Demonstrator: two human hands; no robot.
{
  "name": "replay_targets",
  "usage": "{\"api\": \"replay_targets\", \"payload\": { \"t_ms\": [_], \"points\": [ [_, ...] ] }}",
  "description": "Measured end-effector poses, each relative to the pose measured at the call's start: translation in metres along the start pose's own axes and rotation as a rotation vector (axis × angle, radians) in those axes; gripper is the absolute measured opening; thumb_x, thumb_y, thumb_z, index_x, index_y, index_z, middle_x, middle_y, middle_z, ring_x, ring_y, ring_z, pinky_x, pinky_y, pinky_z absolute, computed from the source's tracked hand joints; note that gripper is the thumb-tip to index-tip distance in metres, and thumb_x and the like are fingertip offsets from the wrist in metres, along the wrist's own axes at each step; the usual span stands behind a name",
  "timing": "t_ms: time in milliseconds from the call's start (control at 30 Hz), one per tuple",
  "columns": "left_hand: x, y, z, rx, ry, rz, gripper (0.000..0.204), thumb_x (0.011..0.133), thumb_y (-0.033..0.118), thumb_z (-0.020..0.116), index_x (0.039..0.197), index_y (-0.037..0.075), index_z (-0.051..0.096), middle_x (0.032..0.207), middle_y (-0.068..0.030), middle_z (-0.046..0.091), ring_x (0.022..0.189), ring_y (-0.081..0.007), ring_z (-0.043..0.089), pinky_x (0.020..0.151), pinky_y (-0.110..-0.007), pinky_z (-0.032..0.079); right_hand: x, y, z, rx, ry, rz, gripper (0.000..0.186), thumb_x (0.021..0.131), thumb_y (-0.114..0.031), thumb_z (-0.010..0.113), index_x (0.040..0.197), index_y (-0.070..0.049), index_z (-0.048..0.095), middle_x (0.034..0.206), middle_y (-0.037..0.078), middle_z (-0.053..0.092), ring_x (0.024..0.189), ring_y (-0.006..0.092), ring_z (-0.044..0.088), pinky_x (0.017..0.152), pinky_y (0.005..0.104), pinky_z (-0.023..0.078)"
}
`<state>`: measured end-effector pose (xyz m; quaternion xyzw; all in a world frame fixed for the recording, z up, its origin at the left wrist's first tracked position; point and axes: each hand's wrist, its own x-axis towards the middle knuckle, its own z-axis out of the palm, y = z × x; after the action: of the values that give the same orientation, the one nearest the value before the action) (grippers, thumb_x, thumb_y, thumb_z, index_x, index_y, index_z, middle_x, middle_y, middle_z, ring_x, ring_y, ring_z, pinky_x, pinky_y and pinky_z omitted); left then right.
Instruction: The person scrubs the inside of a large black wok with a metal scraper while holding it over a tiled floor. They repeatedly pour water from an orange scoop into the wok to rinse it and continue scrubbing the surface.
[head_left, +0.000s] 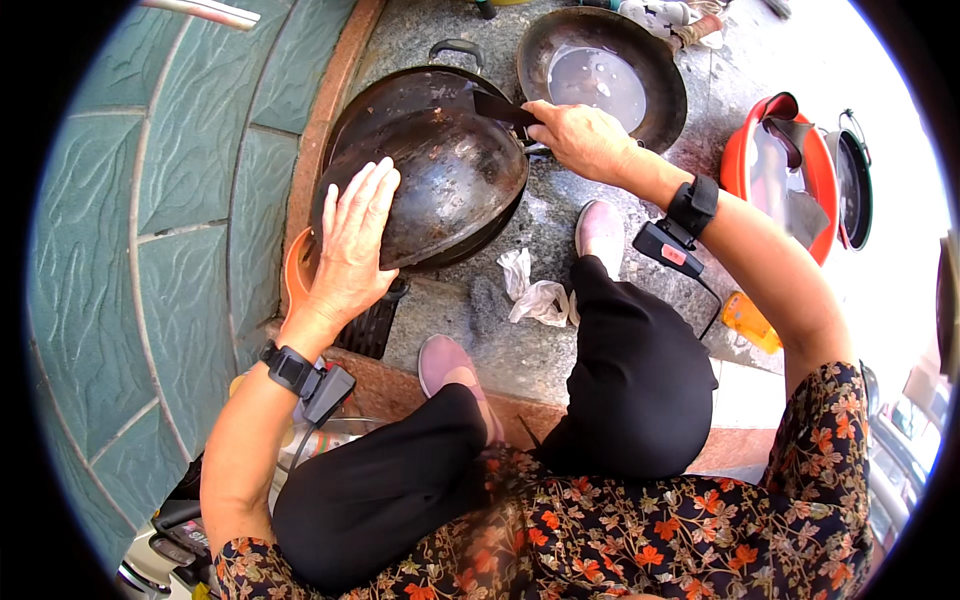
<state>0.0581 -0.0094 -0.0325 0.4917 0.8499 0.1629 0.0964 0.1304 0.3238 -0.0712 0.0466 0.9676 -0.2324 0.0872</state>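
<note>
A blackened wok (455,165) is tilted with its rounded underside toward me, over another dark pan (350,105) with a loop handle. My left hand (350,235) lies against the near left of the wok, its fingers stretched out flat on the metal. In my right hand (580,138) is a dark flat scraper blade (503,109), gripped at one end. The blade's other end reaches over the wok's upper right edge; whether it touches the metal I cannot tell. A small part of a handle shows below my right fingers.
A second wok (665,95) holding cloudy water sits at the far right. Right of it stands a red basin (827,205) with water and dark pieces, beside a dark bucket (853,185). Crumpled white plastic (540,300) and a yellow item (750,320) lie nearby. A green tiled wall (190,200) rises left.
</note>
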Motion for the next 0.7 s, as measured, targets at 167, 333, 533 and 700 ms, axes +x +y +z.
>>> {"api": "replay_targets", "payload": {
  "t_ms": [167, 333, 533, 700],
  "points": [
    [-0.007, 0.003, 0.01, 0.007, 0.07, 0.013, 0.107, 0.062, -0.004, 0.081, 0.157, 0.008, 0.031, 0.162, -0.0107, 0.032, 0.15, -0.0306, 0.03, 0.123, -0.059, 0.017, -0.02, -0.016, -0.023, -0.372, 0.046, -0.337, 0.043, 0.096, -0.018, 0.059, 0.138, -0.024, 0.062, 0.085, 0.013, 0.063, 0.075, 0.0324, 0.069, 0.062, 0.0444, 0.055],
    [-0.007, 0.002, 0.009, -0.024, 0.085, 0.019, 0.105, 0.063, -0.004, 0.08, 0.156, 0.009, 0.033, 0.162, -0.0098, 0.032, 0.15, -0.0308, 0.03, 0.122, -0.06, 0.016, 0.033, -0.027, -0.038, -0.451, -0.083, -0.394, 0.036, 0.094, -0.014, 0.058, 0.128, -0.02, 0.07, 0.088, 0.013, 0.07, 0.079, 0.0323, 0.072, 0.065, 0.0433, 0.056],
    [-0.003, -0.002, 0.008, -0.075, 0.07, 0.009, 0.098, 0.068, -0.002, 0.077, 0.155, 0.01, 0.035, 0.161, -0.0088, 0.034, 0.15, -0.0299, 0.031, 0.122, -0.061, 0.015, 0.113, -0.056, 0.003, -0.546, -0.25, -0.335, 0.04, 0.096, -0.015, 0.057, 0.133, -0.023, 0.067, 0.108, 0.015, 0.074, 0.098, 0.0323, 0.073, 0.084, 0.0424, 0.058],
    [-0.009, -0.008, 0.005, -0.097, 0.089, 0.005, 0.098, 0.069, -0.002, 0.077, 0.156, 0.011, 0.034, 0.162, -0.0083, 0.034, 0.15, -0.0289, 0.032, 0.122, -0.061, 0.015, 0.113, -0.057, -0.031, -0.444, -0.317, -0.363, 0.037, 0.097, -0.022, 0.061, 0.133, -0.024, 0.067, 0.117, 0.014, 0.072, 0.11, 0.0318, 0.069, 0.094, 0.0434, 0.055]
  ]
}}
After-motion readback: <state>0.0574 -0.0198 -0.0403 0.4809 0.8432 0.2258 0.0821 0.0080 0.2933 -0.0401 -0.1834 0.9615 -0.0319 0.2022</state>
